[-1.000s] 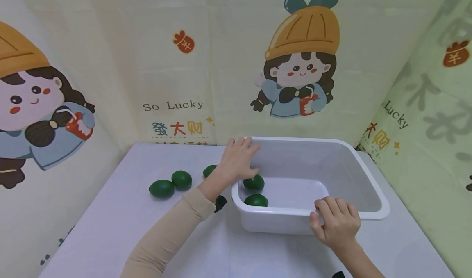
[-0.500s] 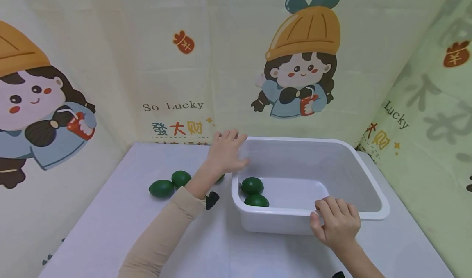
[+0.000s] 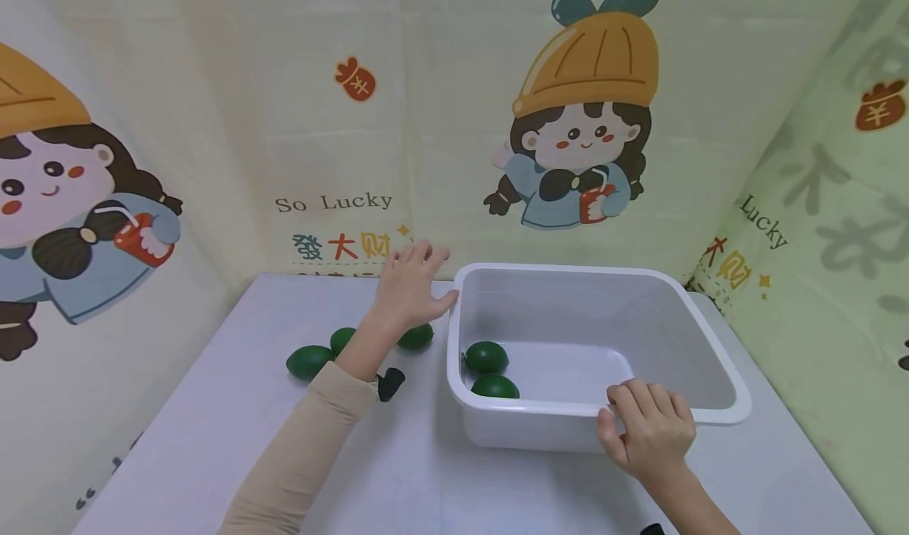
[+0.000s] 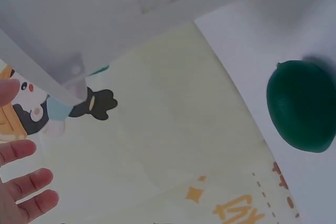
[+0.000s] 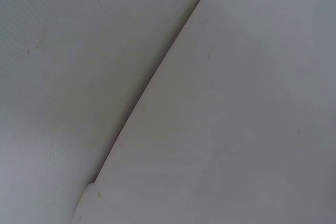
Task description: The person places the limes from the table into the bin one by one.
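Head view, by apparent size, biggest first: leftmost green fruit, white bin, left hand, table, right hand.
1. table
2. white bin
3. right hand and left hand: too alike to rank
4. leftmost green fruit

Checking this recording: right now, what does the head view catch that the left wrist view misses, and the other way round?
Only the head view shows the right hand gripping the front rim of the white bin, two green fruits inside, and a pair further left on the table.

Only the left wrist view shows, close up, the bin's outer end wall and a small nub on the single green fruit beside it.

Both share that single fruit, the left hand, part of the bin, the table and the printed backdrop.
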`<control>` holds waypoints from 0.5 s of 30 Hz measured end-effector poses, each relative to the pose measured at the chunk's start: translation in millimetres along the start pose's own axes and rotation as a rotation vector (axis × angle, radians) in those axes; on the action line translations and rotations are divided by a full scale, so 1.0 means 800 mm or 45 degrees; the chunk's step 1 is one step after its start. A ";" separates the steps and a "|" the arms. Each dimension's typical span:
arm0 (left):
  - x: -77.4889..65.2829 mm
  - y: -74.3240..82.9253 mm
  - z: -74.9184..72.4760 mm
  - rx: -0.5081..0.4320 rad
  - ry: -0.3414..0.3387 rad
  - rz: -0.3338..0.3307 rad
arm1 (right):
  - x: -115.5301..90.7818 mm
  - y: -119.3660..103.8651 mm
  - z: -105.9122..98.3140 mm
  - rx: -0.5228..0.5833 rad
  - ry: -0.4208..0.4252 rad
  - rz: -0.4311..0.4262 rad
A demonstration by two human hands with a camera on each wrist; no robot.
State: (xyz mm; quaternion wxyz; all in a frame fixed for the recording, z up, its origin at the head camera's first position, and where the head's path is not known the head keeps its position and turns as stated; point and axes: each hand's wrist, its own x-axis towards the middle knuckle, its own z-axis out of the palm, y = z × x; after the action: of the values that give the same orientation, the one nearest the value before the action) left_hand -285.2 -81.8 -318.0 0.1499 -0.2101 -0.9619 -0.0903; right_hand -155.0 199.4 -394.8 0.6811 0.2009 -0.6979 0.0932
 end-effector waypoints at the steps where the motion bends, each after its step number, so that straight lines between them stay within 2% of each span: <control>1: 0.000 -0.003 0.001 0.000 0.006 -0.009 | 0.000 0.000 0.000 0.001 0.001 0.000; 7: -0.003 -0.017 0.007 -0.010 0.055 -0.036 | -0.001 0.000 -0.001 0.003 0.001 -0.001; 15: -0.007 -0.032 0.015 -0.009 0.047 -0.063 | -0.003 0.000 -0.001 0.005 0.007 -0.003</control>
State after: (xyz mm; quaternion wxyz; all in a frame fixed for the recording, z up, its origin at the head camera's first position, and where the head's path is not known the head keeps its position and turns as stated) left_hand -294.1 -103.9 -334.0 0.1644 -0.1850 -0.9636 -0.1013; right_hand -154.2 200.0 -396.8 0.6828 0.2029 -0.6955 0.0942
